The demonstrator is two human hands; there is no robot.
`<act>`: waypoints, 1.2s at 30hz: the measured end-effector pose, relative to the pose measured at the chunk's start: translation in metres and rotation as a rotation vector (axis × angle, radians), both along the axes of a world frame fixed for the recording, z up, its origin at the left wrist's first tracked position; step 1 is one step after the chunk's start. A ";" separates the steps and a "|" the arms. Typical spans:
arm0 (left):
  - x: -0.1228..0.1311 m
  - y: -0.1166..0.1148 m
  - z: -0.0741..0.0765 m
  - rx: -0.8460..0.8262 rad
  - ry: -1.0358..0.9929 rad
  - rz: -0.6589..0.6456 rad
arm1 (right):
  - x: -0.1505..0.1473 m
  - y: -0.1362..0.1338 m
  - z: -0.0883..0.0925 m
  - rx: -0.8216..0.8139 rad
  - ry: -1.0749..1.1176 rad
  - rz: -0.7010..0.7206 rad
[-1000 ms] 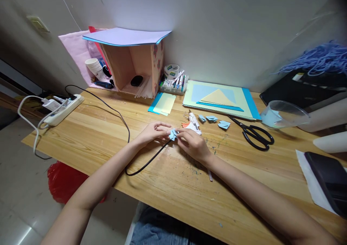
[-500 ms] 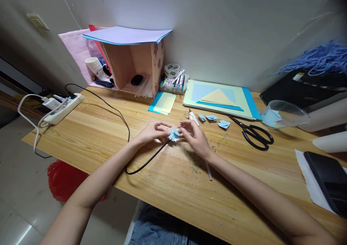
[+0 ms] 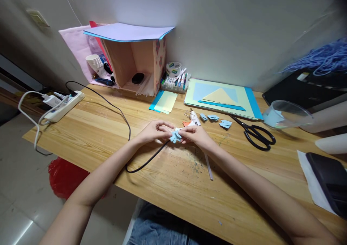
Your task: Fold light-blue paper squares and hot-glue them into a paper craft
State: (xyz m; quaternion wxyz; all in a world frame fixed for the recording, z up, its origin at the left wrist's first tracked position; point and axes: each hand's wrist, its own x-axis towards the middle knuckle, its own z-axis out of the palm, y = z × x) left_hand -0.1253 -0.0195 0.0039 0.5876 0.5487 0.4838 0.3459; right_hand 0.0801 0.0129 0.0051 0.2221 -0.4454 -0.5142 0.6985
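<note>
Between my two hands is a small light-blue paper flower (image 3: 175, 136), held just above the wooden table. My left hand (image 3: 155, 132) pinches its left side between thumb and fingers. From the right, my right hand (image 3: 195, 135) grips the flower's edge with thumb and forefinger. Just behind my right hand lies a white glue gun (image 3: 194, 117) with an orange trigger, partly covered by the hand. Several folded light-blue paper pieces (image 3: 213, 118) lie to its right, close to the black scissors (image 3: 257, 134). A thin pale strip (image 3: 209, 167) pokes out below my right wrist.
A cardboard box with a lilac paper roof (image 3: 130, 32) stands at the back left, beside a tray of markers (image 3: 175, 85). Coloured paper sheets (image 3: 251, 100) lie behind the scissors. A black cable (image 3: 148, 162) loops across the table from the power strip (image 3: 65, 107). At right is a clear plastic container (image 3: 295, 116).
My right hand has closed in on the flower and now pinches its right side. It has dropped slightly, showing more of the glue gun. My left hand stays nearly still.
</note>
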 end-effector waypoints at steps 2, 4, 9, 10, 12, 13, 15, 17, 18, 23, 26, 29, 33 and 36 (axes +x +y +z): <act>0.000 0.000 0.000 -0.009 -0.007 -0.011 | 0.001 0.000 -0.002 0.002 -0.022 0.012; -0.001 0.000 0.000 -0.010 -0.014 -0.018 | 0.001 0.001 -0.003 0.012 -0.029 0.024; -0.001 0.000 -0.001 -0.011 -0.007 -0.025 | 0.002 0.001 -0.004 0.006 -0.036 0.047; -0.001 0.000 -0.001 -0.011 -0.003 -0.026 | 0.002 0.001 -0.004 0.006 -0.033 0.057; -0.001 0.000 -0.001 -0.011 0.000 -0.028 | 0.001 0.001 -0.004 0.010 -0.024 0.073; -0.001 0.000 -0.001 -0.012 0.000 -0.029 | 0.001 0.001 -0.004 0.010 -0.021 0.077; -0.001 0.000 -0.001 -0.014 0.001 -0.035 | 0.001 0.001 -0.003 0.005 -0.026 0.076; -0.001 0.000 -0.002 -0.015 0.000 -0.042 | 0.001 0.001 -0.003 0.000 -0.034 0.072; -0.001 0.000 -0.002 -0.015 -0.002 -0.044 | 0.001 0.000 -0.003 -0.002 -0.039 0.068; 0.000 0.000 -0.002 -0.019 -0.002 -0.045 | -0.001 -0.001 -0.003 -0.007 -0.055 0.050; 0.000 0.000 -0.001 -0.023 -0.002 -0.039 | -0.001 -0.001 -0.005 0.006 -0.055 0.044; 0.000 0.000 0.000 -0.026 -0.001 -0.036 | 0.000 -0.001 -0.008 0.049 -0.057 0.043; 0.002 0.000 -0.001 -0.016 -0.006 -0.029 | 0.000 -0.001 -0.013 0.088 -0.053 0.027; 0.003 0.000 -0.003 -0.015 -0.001 -0.027 | -0.001 -0.003 -0.015 0.087 -0.020 0.006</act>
